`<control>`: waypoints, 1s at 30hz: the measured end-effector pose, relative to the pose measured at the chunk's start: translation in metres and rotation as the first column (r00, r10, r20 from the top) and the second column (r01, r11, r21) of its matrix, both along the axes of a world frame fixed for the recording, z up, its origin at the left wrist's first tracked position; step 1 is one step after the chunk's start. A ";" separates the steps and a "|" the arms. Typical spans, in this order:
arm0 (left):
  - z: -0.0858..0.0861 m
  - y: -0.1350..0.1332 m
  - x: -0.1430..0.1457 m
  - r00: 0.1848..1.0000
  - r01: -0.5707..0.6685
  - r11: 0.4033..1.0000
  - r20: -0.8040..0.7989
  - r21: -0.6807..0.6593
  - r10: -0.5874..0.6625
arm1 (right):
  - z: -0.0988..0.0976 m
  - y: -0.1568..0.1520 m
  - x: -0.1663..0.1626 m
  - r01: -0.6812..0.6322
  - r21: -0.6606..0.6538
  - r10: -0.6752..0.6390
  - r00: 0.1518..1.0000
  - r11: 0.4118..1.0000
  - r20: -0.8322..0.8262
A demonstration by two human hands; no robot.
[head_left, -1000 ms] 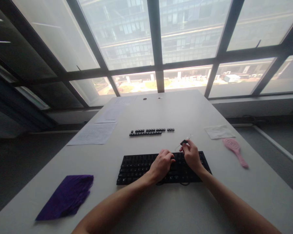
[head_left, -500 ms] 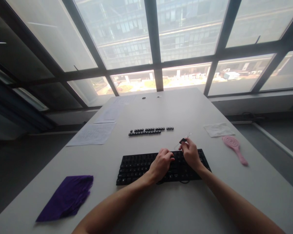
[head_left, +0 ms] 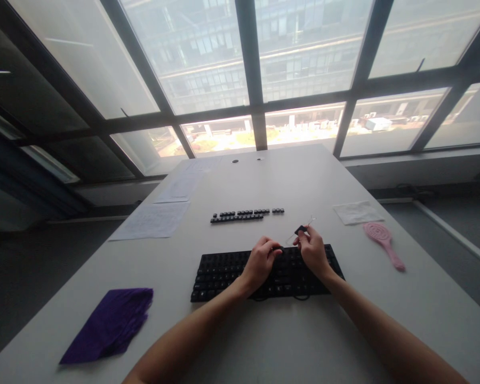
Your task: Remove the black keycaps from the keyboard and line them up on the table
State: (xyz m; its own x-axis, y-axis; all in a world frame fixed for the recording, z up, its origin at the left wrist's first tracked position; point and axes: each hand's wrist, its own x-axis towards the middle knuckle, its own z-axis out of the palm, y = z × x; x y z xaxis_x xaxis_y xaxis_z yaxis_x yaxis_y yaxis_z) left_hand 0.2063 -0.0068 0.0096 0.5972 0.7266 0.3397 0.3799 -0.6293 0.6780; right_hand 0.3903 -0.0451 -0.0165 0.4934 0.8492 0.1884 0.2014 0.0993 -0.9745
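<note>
A black keyboard (head_left: 224, 272) lies in front of me, partly hidden by both hands. Over its upper middle, my left hand (head_left: 262, 261) is closed in a pinch on a small black piece (head_left: 280, 250) that looks like a keycap. My right hand (head_left: 312, 250), above the right part of the keyboard, grips a wire keycap puller (head_left: 301, 230) by its black handle. Thin wire loops stick out at both ends of the puller. Beyond the keyboard, several loose black keycaps (head_left: 238, 218) stand in two rows on the white table.
Printed paper sheets (head_left: 150, 220) lie at the left, with a folded purple cloth (head_left: 108, 325) nearer me. To the right are a white tissue (head_left: 358, 212) and a pink hairbrush (head_left: 384, 242). The white table (head_left: 296, 181) reaches toward large windows.
My left hand has lifted slightly off the keys and turned, with the small black piece now at its fingertips. My right hand stays nearly still with the puller.
</note>
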 end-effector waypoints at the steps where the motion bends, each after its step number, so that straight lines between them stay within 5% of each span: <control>1: 0.003 0.004 -0.001 1.000 -0.011 1.000 0.006 -0.008 0.011 | 0.000 0.000 0.000 0.000 0.003 0.000 1.000 1.000 -0.003; 6: 0.010 0.045 0.000 0.998 -0.064 0.995 -0.007 0.072 0.065 | 0.000 0.000 0.000 -0.008 0.006 0.008 1.000 1.000 -0.004; 15: -0.011 0.126 0.021 0.955 0.011 0.952 -0.286 0.305 0.080 | -0.004 0.003 0.000 -0.006 0.013 0.006 1.000 1.000 -0.023; 30: -0.012 0.149 0.023 0.920 0.036 0.934 -0.378 0.355 0.108 | 0.001 0.002 0.000 -0.024 -0.004 0.024 0.999 1.000 -0.021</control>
State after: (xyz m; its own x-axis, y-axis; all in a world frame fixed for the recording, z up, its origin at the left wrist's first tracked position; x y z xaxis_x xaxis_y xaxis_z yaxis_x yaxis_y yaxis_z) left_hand 0.2290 0.1425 -0.0028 0.7083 0.6277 0.3229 0.5918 -0.7774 0.2131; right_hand 0.3904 -0.0436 -0.0150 0.4767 0.8617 0.1742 0.1783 0.0993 -0.9790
